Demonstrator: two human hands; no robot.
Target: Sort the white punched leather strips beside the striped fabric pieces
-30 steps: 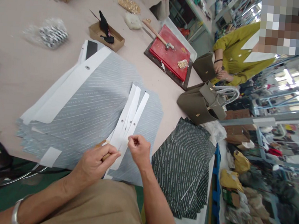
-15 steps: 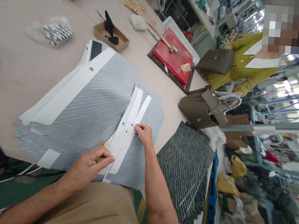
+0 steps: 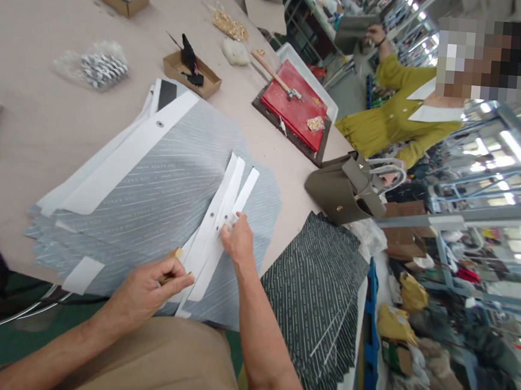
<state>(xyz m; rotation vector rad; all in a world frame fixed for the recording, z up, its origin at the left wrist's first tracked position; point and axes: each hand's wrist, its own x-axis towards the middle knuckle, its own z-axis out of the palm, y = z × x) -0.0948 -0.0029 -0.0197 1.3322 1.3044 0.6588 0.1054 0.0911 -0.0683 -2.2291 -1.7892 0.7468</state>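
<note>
My left hand (image 3: 157, 280) is closed around a small yellowish-brown, wooden-looking piece (image 3: 177, 253); most of it is hidden in the fingers. Its thumb and index finger meet beside a white strip (image 3: 200, 247) that edges a grey-blue striped lining sheet (image 3: 187, 147). My right hand (image 3: 239, 238) has its bent fingers on another white strip (image 3: 206, 275), beside a small round metal snap (image 3: 225, 217). More striped sheets lie fanned beneath. A wider white band with a metal snap (image 3: 160, 124) crosses the stack on the left.
Dark striped sheets (image 3: 316, 295) lie at the right, below an olive handbag (image 3: 344, 189). A hammer (image 3: 278, 79) rests on a red slab (image 3: 302, 96). Bagged metal parts (image 3: 103, 68) and an open cardboard box (image 3: 208, 83) sit farther back. A person in a yellow-green top (image 3: 396, 109) stands across the table.
My right hand has shifted left from the strip's right edge onto the strip near the snap. My left hand keeps its hold. The person opposite has lifted a dark bag piece away toward the back.
</note>
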